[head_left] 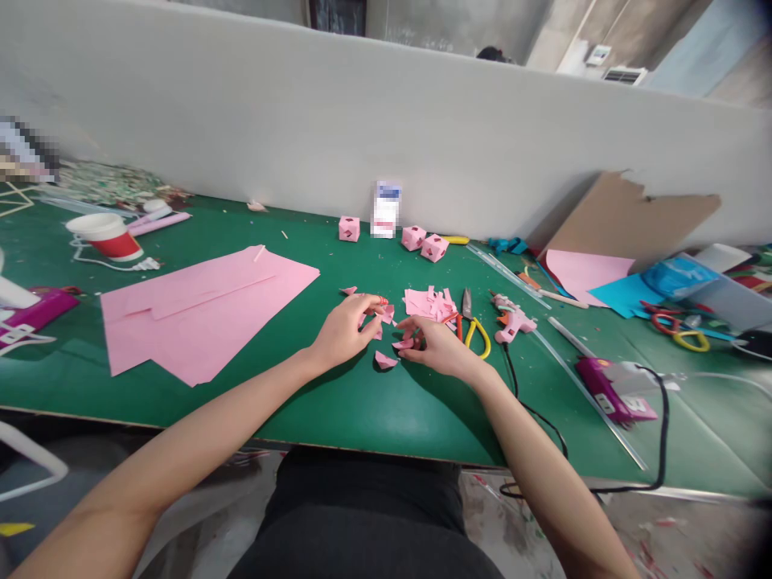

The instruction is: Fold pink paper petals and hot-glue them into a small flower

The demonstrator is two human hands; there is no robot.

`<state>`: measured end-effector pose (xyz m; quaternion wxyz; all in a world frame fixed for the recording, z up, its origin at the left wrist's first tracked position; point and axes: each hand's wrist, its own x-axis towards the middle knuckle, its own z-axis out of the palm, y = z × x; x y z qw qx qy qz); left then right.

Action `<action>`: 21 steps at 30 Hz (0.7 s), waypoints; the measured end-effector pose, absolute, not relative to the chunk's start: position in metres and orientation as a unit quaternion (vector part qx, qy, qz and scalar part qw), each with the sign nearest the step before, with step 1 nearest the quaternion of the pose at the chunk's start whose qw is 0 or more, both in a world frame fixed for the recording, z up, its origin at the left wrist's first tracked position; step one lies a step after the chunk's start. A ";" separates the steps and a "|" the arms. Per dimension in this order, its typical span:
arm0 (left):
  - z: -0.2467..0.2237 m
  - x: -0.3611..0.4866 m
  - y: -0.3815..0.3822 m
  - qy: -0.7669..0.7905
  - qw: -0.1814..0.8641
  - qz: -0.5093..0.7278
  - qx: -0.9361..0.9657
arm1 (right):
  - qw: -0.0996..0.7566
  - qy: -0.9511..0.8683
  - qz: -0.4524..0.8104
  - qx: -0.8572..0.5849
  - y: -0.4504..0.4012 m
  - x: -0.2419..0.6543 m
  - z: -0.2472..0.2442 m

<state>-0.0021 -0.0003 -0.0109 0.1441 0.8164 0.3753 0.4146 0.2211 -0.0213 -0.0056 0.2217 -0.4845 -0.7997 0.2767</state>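
Pink paper pieces (385, 361), small, curved, pointed, near loosely curled hands (342, 331) (439, 347), grip unclear

Left forearm (232, 426) and right forearm (531, 442) extended forward, converging; left hand (342, 332) loosely curled, back upward; right hand (439, 344) opposite, similarly curled; hands near, not touching.

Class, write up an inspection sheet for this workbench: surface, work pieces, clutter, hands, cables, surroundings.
Surface: green tabletop, with small scraps toward the back.
Work pieces: small pink pieces around the hands; three pink cubes farther back.
Clutter: pink sheets at left; scissors and glue gun at right.
Hands: left hand and right hand among the pieces; grips unclear.
Cables: black cable looping past the front edge.
Surroundings: pale partition behind the table.
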 end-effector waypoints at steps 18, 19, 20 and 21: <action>-0.011 0.008 -0.002 0.336 0.544 0.423 0.642 | 0.385 -0.830 0.152 -0.375 -0.038 0.189 -0.004; -0.012 0.008 -0.002 0.340 0.538 0.429 0.641 | 0.383 -0.828 0.162 -0.376 -0.038 0.189 -0.003; -0.012 0.007 -0.002 0.346 0.527 0.435 0.642 | 0.386 -0.824 0.175 -0.377 -0.039 0.189 -0.002; -0.012 0.007 -0.002 0.352 0.511 0.442 0.648 | 0.393 -0.815 0.190 -0.381 -0.039 0.188 -0.001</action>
